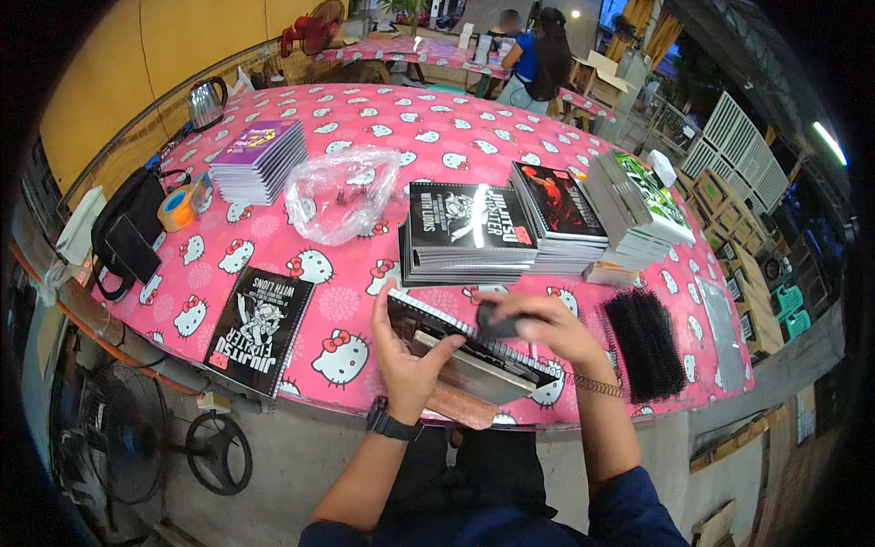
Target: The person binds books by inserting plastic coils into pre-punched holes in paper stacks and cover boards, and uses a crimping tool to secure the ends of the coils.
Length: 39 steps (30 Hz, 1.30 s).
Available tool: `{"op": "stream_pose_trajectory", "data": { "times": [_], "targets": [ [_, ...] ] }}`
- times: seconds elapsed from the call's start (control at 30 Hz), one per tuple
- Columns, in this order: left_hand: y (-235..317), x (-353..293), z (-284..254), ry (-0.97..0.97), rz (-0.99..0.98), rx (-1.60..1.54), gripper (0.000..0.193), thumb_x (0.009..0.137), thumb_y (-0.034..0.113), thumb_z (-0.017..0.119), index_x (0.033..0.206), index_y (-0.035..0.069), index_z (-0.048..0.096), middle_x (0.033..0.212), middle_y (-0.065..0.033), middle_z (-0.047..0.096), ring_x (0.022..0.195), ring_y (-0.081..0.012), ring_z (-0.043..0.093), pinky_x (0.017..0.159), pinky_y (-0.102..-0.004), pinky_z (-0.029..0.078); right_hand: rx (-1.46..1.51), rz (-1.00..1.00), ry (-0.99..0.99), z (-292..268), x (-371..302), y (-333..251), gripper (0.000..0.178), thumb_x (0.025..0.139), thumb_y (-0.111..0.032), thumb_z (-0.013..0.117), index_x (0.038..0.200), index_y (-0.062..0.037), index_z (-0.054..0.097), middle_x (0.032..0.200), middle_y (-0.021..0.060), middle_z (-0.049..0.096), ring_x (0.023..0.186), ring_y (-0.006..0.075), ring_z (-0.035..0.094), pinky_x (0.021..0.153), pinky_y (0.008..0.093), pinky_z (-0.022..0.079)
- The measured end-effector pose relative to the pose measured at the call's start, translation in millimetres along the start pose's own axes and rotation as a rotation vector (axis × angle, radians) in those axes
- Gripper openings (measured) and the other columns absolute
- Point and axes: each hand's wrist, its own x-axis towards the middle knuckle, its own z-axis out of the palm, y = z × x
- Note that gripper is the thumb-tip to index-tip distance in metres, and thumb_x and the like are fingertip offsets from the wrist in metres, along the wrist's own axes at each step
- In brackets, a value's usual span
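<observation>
My left hand [408, 360], a black band on its wrist, grips a notebook [437, 321] tilted up at the table's near edge, thumb on its near face. A dark coil [597, 387] sticks out from the right end of the notebook's punched edge. Over that edge is my right hand [547, 321], its fingers smeared by motion. A dark rounded object [497, 323] shows at its fingertips; whether it is held is unclear. Below the notebook lies a pale flat board [483, 376] with a brown piece [460, 407] under it.
Stacks of black notebooks [469, 219], red-and-black notebooks [558, 205], green-covered books [643, 196] and purple books [260, 159] stand beyond. A single black notebook [260, 330] lies left, a pile of black coils [643, 346] right. A plastic bag [342, 196] and fan [114, 428] are also around.
</observation>
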Motion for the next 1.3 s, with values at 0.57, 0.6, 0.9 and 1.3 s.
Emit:
{"op": "stream_pose_trajectory", "data": {
  "times": [0.57,0.6,0.9,1.3],
  "targets": [
    [-2,-6,-3,0.019,-0.021,0.256,0.054,0.088,0.027,0.061,0.133,0.003,0.044,0.108,-0.0124,0.046,0.101,-0.0241,0.046,0.090,-0.0340,0.037,0.148,-0.026,0.073,3,21,1,0.055,0.083,-0.045,0.060,0.104,0.0050,0.062,0.129,0.0239,0.049,0.118,0.0293,0.049,0.099,0.0397,0.036],
    [-3,-9,-5,0.002,-0.037,0.288,0.053,0.088,0.027,0.061,0.133,0.003,0.044,0.108,-0.0126,0.046,0.101,-0.0242,0.046,0.090,-0.0343,0.036,0.457,-0.236,0.024,21,22,0,0.051,0.084,-0.040,0.060,0.105,0.0055,0.062,0.129,0.0192,0.051,0.117,0.0260,0.050,0.098,0.0367,0.037],
    [-5,-7,-5,0.021,-0.026,0.253,0.055,0.088,0.028,0.061,0.134,0.004,0.043,0.109,-0.0130,0.046,0.102,-0.0247,0.046,0.091,-0.0338,0.036,0.004,-0.034,0.019,20,39,5,0.043,0.084,-0.031,0.062,0.109,0.0036,0.061,0.128,0.0205,0.052,0.121,0.0288,0.047,0.101,0.0388,0.035],
    [-18,-9,-15,-0.037,-0.105,-0.115,0.040,0.088,0.016,0.061,0.121,0.000,0.047,0.100,-0.0047,0.050,0.095,-0.0147,0.047,0.086,-0.0290,0.039,-0.692,-0.017,0.139,-5,-9,44,0.044,0.076,-0.028,0.072,0.109,-0.0013,0.062,0.134,0.0255,0.044,0.122,0.0376,0.045,0.099,0.0393,0.038]
  ]
}}
